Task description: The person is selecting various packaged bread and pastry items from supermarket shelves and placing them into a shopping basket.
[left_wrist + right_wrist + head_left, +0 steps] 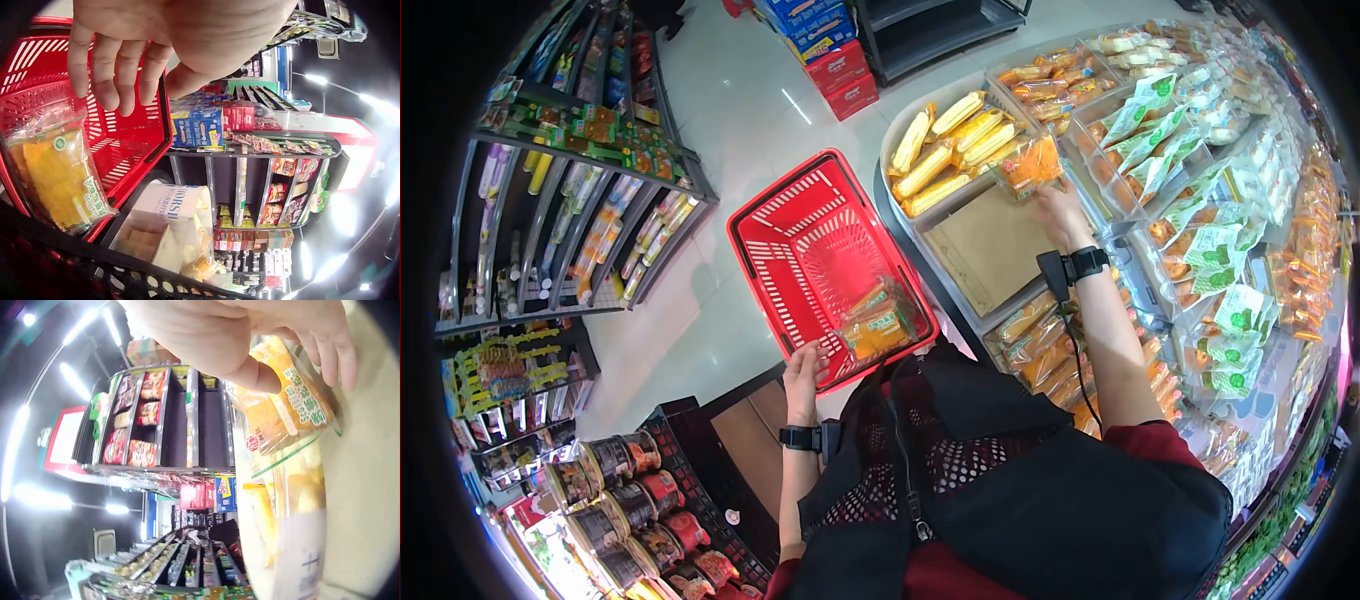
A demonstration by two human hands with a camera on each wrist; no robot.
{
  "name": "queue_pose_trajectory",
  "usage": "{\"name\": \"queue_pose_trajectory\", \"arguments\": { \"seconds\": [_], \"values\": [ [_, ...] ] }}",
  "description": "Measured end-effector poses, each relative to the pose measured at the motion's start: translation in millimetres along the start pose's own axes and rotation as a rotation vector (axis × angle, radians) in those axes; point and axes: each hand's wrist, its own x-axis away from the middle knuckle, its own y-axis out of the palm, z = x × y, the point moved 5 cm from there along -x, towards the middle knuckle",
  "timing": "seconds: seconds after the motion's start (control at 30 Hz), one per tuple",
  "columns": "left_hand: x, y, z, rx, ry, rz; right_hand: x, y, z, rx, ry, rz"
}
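Note:
My right hand (1060, 212) pinches a clear packet of orange-yellow bread (1030, 166) above the display bins. In the right wrist view, the thumb lies on the near side of this bread packet (284, 406), and green printing shows on its wrapper. Below the hand is a bin with a bare tan bottom (985, 245). My left hand (804, 370) is at the near rim of a red shopping basket (833, 153), its fingers loosely extended. Similar bread packets (877, 332) lie in the basket's near end; the left wrist view shows a packet (56, 172) below the fingers.
Yellow wrapped rolls (960, 140) fill the bin beyond the tan one. Green-labelled packets (1225, 270) crowd the right side. At left stands a goods shelf (570, 215), with stacked tubs (625, 500) nearer. Blue and red boxes (840, 75) stand on the floor ahead.

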Motion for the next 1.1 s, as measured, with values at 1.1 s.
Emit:
{"name": "queue_pose_trajectory", "arguments": {
  "seconds": [1.1],
  "values": [
    [-44,-20,-45,-0.228,0.095,-0.08,7,-10,-80,1.439,-0.835,0.477]
  ]
}}
